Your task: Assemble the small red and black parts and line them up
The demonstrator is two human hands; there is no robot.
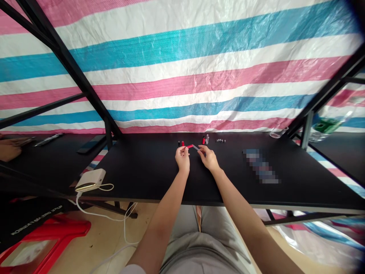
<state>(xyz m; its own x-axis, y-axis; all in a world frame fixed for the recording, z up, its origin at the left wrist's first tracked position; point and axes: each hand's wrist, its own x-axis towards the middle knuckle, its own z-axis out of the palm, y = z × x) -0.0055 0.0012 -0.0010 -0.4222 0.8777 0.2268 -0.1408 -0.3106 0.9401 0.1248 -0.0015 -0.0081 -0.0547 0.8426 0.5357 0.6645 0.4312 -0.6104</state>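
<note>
Grey clothing (208, 247) was seen below the table (142, 171).
Above it, toward the far edge, a red tube (190, 146) was pinched by the left hand (182, 158), a clear piece (195, 148) by the right hand (209, 158), ends close together; a row of small pieces (220, 141) was set nearer that edge.

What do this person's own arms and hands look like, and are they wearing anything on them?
The left hand and right hand are ungloved, with no watch or bracelet visible. Both forearms are bare; a pale grey sleeve edge shows on the left arm.
</note>
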